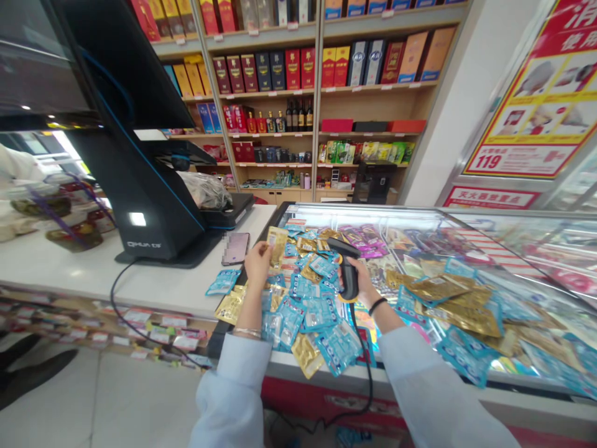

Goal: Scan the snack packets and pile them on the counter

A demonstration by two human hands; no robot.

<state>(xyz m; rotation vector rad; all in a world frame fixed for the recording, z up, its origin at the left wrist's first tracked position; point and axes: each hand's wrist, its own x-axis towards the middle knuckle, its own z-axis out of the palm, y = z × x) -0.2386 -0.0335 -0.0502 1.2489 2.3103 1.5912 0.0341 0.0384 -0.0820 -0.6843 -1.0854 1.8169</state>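
My left hand (258, 264) pinches a gold snack packet (278, 244) by its edge, holding it above the glass top. In my right hand (364, 280) is a black barcode scanner (349, 280), its head tilted toward the left and its cable hanging down over the counter's front. Beneath and between both hands lies a loose heap of blue packets (319, 311) mixed with gold ones. Another gold packet (231, 305) lies at the glass edge left of my wrist, beside a single blue packet (222, 282) on the white counter.
A phone (236, 248) lies on the white counter (186, 289). The black register stand (153, 211) rises at left, with a scale (228, 208) behind it. A second pile of gold and blue packets (466, 305) covers the glass at right. Shelves of boxed bottles (289, 68) line the back.
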